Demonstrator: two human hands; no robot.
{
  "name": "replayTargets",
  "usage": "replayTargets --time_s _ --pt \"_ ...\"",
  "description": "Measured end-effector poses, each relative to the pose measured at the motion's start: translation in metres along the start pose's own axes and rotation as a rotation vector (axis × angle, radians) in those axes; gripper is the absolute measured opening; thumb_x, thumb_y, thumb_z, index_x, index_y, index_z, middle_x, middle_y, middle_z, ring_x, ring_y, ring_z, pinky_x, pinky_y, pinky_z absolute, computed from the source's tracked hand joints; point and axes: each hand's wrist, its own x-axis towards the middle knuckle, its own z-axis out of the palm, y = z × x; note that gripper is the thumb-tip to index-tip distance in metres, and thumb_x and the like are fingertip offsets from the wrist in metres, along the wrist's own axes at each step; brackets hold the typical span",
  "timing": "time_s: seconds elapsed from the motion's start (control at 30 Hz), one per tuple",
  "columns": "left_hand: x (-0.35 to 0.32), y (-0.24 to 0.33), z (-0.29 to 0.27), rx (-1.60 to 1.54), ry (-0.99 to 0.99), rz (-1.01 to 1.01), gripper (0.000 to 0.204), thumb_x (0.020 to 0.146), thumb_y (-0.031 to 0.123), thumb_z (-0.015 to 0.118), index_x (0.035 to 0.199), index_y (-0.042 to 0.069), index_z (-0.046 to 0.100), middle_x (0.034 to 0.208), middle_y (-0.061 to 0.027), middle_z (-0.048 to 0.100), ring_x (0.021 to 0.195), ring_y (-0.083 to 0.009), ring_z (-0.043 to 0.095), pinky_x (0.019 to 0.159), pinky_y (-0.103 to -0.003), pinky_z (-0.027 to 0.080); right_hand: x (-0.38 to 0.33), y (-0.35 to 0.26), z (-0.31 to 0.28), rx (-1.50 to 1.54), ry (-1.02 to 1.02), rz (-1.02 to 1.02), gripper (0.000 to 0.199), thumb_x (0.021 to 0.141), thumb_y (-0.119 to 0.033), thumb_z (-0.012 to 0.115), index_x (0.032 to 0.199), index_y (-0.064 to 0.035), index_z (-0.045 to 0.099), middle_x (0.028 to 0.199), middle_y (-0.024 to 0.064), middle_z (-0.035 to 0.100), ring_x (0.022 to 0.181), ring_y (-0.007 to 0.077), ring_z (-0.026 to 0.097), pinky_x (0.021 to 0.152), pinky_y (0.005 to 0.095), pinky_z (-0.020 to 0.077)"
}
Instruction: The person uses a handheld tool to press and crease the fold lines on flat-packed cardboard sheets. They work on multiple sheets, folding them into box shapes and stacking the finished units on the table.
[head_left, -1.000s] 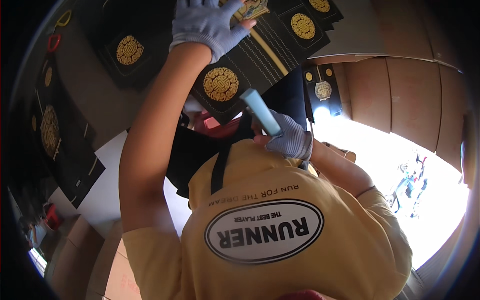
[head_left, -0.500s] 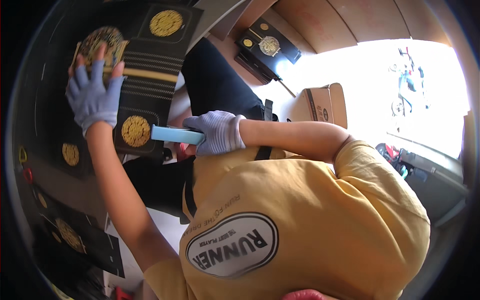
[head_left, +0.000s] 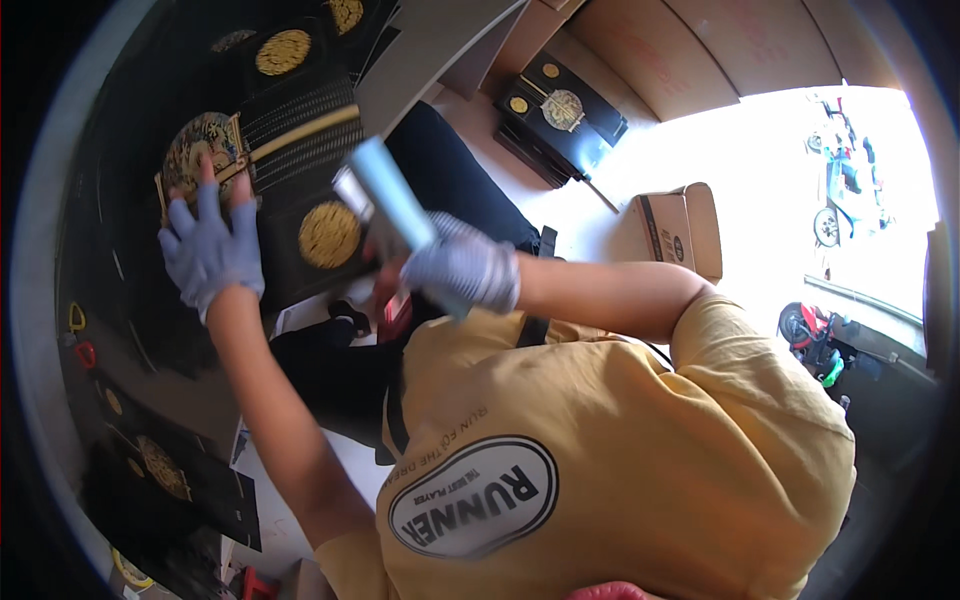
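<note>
Pressing flat on a black sheet [head_left: 290, 150] with gold round emblems, the left hand [head_left: 212, 250] lies spread, gloved fingers splayed and pointing up the picture, palm down, gripping nothing. Its fingertips touch the emblem [head_left: 200, 150] at the sheet's upper left corner. A second emblem [head_left: 329, 234] sits on the same sheet, just to the right of that hand and between the two hands.

The right hand [head_left: 462, 270], also gloved, is closed around the lower end of a pale blue tool [head_left: 388, 198]. The tool's long axis runs on a slant, from the fist up and to the left, so its free end hangs over the sheet near the second emblem and close to a gold stripe [head_left: 300, 125] that crosses the sheet. I cannot tell whether the tip touches the sheet or hovers above it. The relation that matters is this: the tool points toward the left hand, with the middle emblem lying in the gap between tip and palm; the left hand is the one already on the sheet, while the right comes in from the side across the yellow shirt [head_left: 620, 450].

More black sheets [head_left: 150, 470] with gold marks lie on the tabletop [head_left: 130, 330] below the left forearm. A black box [head_left: 560, 110] with a gold emblem rests well apart at upper right, and a brown carton [head_left: 680, 230] stands beyond it on the floor.
</note>
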Motion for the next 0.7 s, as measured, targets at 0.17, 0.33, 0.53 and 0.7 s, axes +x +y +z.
replayTargets --time_s 0.17,0.33,0.53,0.7 --pt "-0.008 -0.037 -0.014 0.071 0.083 0.425 0.055 0.084 0.047 0.052 0.135 0.032 0.039 0.126 -0.0119 0.044 0.114 -0.0339 0.043 0.090 -0.048 0.040 0.047 -0.088 -0.062 0.268 0.107 -0.258 0.037 0.076 -0.015 0.061 0.108 0.0005 0.048 0.100 0.0178 0.057 0.099 0.0320 0.060 0.083 0.0417 0.0506" --pt "0.022 -0.014 -0.007 -0.071 0.163 0.678 0.063 0.082 0.049 0.054 0.138 0.029 0.033 0.146 -0.0097 0.024 0.133 -0.0348 0.024 0.106 -0.054 0.023 0.087 -0.129 -0.040 -0.154 0.189 -0.601 0.032 0.083 -0.015 0.057 0.110 0.0031 0.054 0.101 0.0132 0.058 0.101 0.0269 0.059 0.082 0.0345 0.0513" --pt "0.074 -0.015 0.014 -0.051 0.035 -0.146 0.068 0.085 0.069 0.022 0.142 0.032 0.023 0.150 -0.0052 0.018 0.135 -0.0322 0.021 0.107 -0.052 0.017 0.026 -0.079 -0.065 -0.349 0.013 -0.516 0.030 0.080 -0.017 0.062 0.104 -0.0025 0.053 0.083 0.0043 0.058 0.077 0.0114 0.056 0.070 0.0250 0.0446" --pt "0.070 -0.019 0.021 -0.055 0.105 -0.191 0.072 0.083 0.071 0.020 0.142 0.030 0.025 0.150 -0.0018 0.020 0.134 -0.0317 0.024 0.107 -0.052 0.017 0.009 -0.028 -0.061 -0.286 0.062 0.015 0.033 0.073 -0.014 0.066 0.102 -0.0044 0.053 0.078 0.0035 0.056 0.074 0.0115 0.055 0.067 0.0239 0.0453"
